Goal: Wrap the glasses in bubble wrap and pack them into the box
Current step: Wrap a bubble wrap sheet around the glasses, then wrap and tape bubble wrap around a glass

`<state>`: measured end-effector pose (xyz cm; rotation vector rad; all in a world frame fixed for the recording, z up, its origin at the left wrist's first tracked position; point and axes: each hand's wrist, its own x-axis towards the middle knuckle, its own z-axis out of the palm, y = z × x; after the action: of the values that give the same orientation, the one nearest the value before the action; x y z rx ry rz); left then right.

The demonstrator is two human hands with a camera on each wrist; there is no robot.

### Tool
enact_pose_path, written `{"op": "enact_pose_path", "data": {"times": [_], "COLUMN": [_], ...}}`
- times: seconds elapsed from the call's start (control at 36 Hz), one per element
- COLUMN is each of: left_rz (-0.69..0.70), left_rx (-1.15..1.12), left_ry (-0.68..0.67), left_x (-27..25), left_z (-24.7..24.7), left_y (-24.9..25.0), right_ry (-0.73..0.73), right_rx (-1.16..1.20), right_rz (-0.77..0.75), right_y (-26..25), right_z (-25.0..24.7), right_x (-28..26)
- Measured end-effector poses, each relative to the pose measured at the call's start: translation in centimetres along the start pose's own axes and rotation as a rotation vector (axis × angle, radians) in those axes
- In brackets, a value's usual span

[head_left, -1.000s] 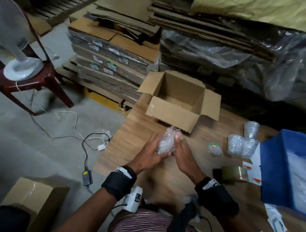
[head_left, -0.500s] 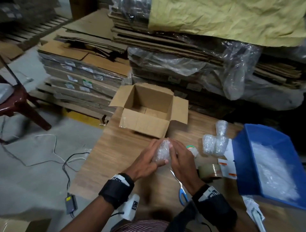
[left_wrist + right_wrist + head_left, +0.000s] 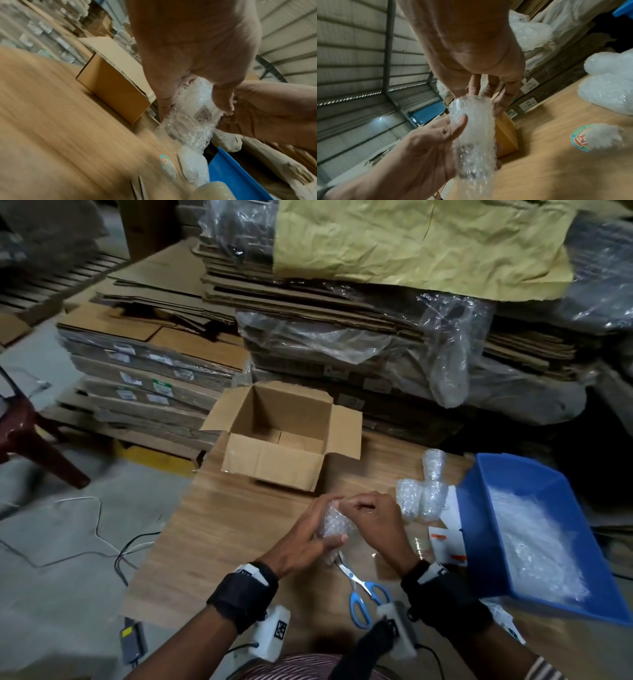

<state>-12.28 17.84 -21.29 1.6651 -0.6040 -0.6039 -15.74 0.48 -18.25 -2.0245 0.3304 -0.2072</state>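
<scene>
Holding a clear glass rolled in bubble wrap (image 3: 334,522) above the wooden bench (image 3: 219,529), near the open cardboard box (image 3: 274,463): left hand (image 3: 301,539) gripping its side, right hand (image 3: 373,522) seemingly pinching its far end.

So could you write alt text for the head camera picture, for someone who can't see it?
Two hands, the left hand and right hand, hold a bubble-wrapped glass above a wooden table. An open, empty cardboard box sits just beyond; three wrapped glasses, a blue bin and blue-handled scissors lie nearby.
</scene>
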Motion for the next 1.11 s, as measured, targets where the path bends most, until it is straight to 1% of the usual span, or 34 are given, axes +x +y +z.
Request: {"op": "enact_pose_path", "data": {"times": [0.06,0.11,0.17,0.22,0.28,0.33,0.39,0.47,0.58,0.69,0.81,0.92,0.97,1.06,1.11], "left_rz": [-0.069,-0.134,-0.187,-0.240,-0.260,-0.260,-0.262,-0.271,-0.267,-0.281,-0.297,-0.340,-0.369,-0.422,-0.452], "left_rx": [-0.174,-0.339,-0.456,-0.598,-0.699,-0.750,-0.779,-0.802,-0.826,-0.852,-0.922,-0.906,-0.885,-0.880,-0.889], "left_ry": [0.041,0.111,0.201,0.282,0.331,0.355,0.373,0.361,0.325,0.296,0.261,0.217,0.226,0.248,0.271], "left_x": [0.2,0.7,1.5,2.5,3.3,4.0,4.6,5.1,5.3,5.6,5.8,5.9,6.1,6.3,6.4], "left_z": [0.3,0.4,0.5,0.6,0.9,1.3,1.7,2.3,2.7,2.9,3.0,2.9,2.9,2.8,2.6], "left_y": [0.4,0.6,1.0,1.2,1.6,2.2,2.8,3.3,3.9,3.9,3.6,3.5,3.4,3.4,3.3], "right_ry": [-0.032,-0.062,-0.003,0.038,-0.028,-0.113,-0.111,-0.035,-0.007,0.015,-0.001,0.049,0.086,0.115,0.140], "right_rx": [0.046,0.232,0.365,0.365,0.334,0.343,0.347,0.315,0.285,0.266,0.216,0.135,0.072,-0.051,-0.075], "right_rz": [-0.018,0.034,0.070,0.105,0.159,0.232,0.243,0.166,0.063,0.009,-0.022,-0.076,-0.139,-0.284,-0.358], "right_y": [0.0,-0.3,-0.4,-0.3,-0.1,0.0,0.6,1.3,1.4,1.4,1.6,1.8,2.2,2.8,2.6], "right_z": [-0.2,-0.8,-1.6,-2.1,-2.3,-2.2,-2.0,-2.2,-2.9,-3.4,-4.0,-4.2,-3.9,-3.5,-3.5], "right_x": [-0.3,-0.6,-0.8,-1.1,-1.5,-1.9,-2.2,-2.1,-2.0,-2.1,-1.9,-1.9,-1.9,-2.1,-2.3]}}
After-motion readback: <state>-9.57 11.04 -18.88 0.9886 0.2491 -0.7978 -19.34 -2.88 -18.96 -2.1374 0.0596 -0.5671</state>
